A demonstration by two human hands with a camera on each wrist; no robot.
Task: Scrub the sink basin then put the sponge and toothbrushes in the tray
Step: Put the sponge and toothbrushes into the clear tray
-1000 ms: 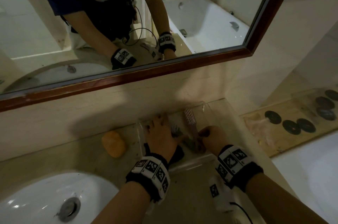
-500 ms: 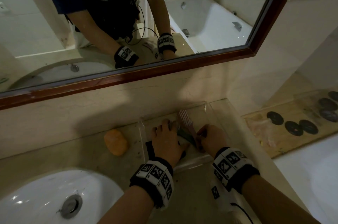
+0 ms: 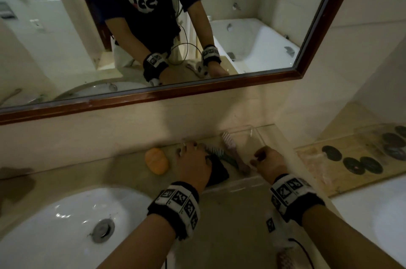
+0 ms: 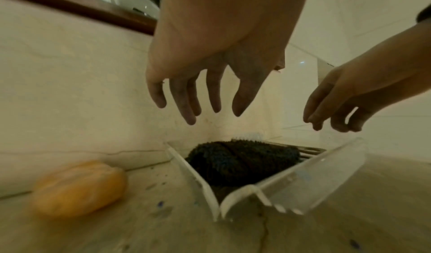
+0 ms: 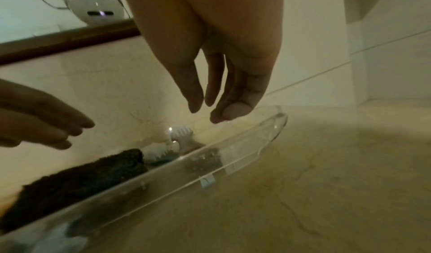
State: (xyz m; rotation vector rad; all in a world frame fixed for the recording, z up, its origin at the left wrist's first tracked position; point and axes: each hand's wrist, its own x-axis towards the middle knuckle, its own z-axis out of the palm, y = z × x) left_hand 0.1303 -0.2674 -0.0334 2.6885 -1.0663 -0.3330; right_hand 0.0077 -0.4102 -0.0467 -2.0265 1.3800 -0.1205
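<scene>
With both hands (image 3: 193, 162) (image 3: 269, 162) hovering over clear tray (image 4: 291, 180), fingers loose, holding nothing. Left hand (image 4: 210, 54) above dark sponge (image 4: 240, 162) at tray's left end; right hand (image 5: 217, 54) near right side. Toothbrushes (image 3: 229, 150) lying inside, right of sponge. Orange soap (image 3: 156, 160) left of tray, sink (image 3: 55, 224) near-left.

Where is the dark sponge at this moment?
In the head view, the dark sponge lies in the clear tray's left end, beside the toothbrushes, just below the left hand.
</scene>
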